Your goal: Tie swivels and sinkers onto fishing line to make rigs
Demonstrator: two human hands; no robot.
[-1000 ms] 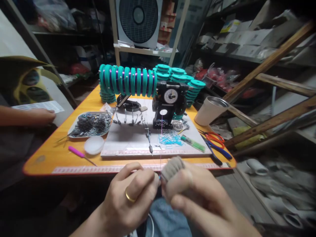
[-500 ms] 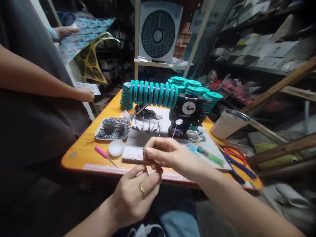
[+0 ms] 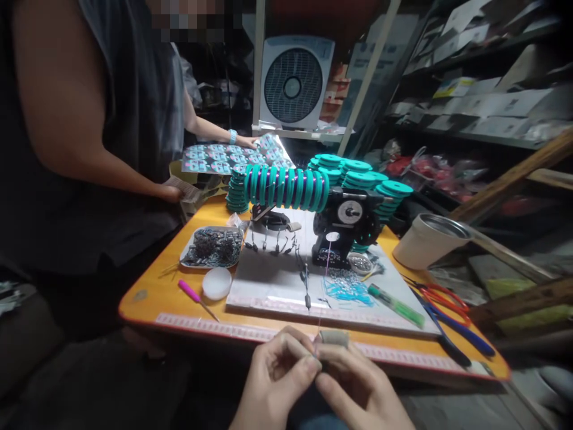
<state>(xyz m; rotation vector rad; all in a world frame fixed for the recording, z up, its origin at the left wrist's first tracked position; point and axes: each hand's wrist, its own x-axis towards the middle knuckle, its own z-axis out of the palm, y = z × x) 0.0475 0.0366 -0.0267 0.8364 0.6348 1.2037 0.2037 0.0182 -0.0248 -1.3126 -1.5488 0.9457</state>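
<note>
My left hand [image 3: 282, 373] and my right hand [image 3: 353, 373] meet at the table's front edge, fingertips pinched together. A thin line [image 3: 328, 260] runs down from the black winding device [image 3: 342, 224] toward them. What they pinch is too small to make out. A tan wrap [image 3: 335, 338] covers a finger of my right hand. Teal spools [image 3: 286, 188] sit in a row on the device. Just beyond my hands on the grey board [image 3: 268, 283] lie small dark weights [image 3: 307, 301], light blue strands [image 3: 349, 291] and a green tube [image 3: 396, 304].
A tray of dark parts [image 3: 212, 246], a white lid [image 3: 217, 283] and a pink-handled tool [image 3: 190, 291] are at left. Pliers [image 3: 447, 340] and a white canister [image 3: 425, 242] are at right. A person [image 3: 134, 119] stands at left, holding a printed sheet [image 3: 228, 157].
My hands have moved down and right, and now meet side by side. Dark weights now show on the board's front part. The person's printed sheet has moved right and lower, behind the spools.
</note>
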